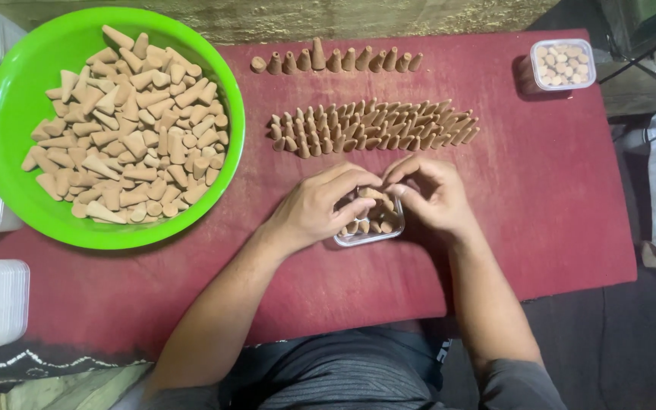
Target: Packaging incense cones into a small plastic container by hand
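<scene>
- Covering the table, red cloth (540,197); green bowl (17,99) well left of the fingers holds many loose tan cones.
- Standing cone rows (370,129) lie just beyond the fingertips; one filled clear box (563,64) sits far right. Judgement: packing partly done, much left.
- Small clear tray (370,237) directly under the fingers, part-filled.
- Left hand (320,209) and right hand (434,197): fingers pinched on a cone (373,194) over the tray.
</scene>
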